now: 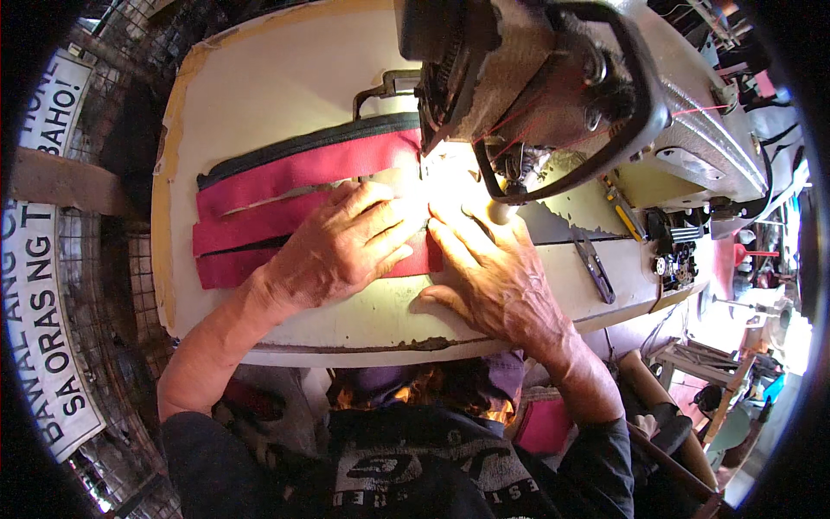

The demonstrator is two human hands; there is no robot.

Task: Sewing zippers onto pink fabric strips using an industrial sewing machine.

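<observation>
Pink-red fabric strips lie side by side on the pale sewing table, with a black zipper tape along the far edge. Their right ends run under the head of a sewing machine, where a bright light washes out the needle area. My left hand rests on the strips, fingers stretched toward the needle and pressing the cloth. Just right of the needle, my right hand lies flat with fingers extended, its fingertips at the cloth's right edge. Red thread runs across the machine head.
Thread snips and a yellow-handled tool lie right of my right hand, near a bobbin winder. Wire mesh and a printed sign stand at the left. Another person's hand shows at lower right.
</observation>
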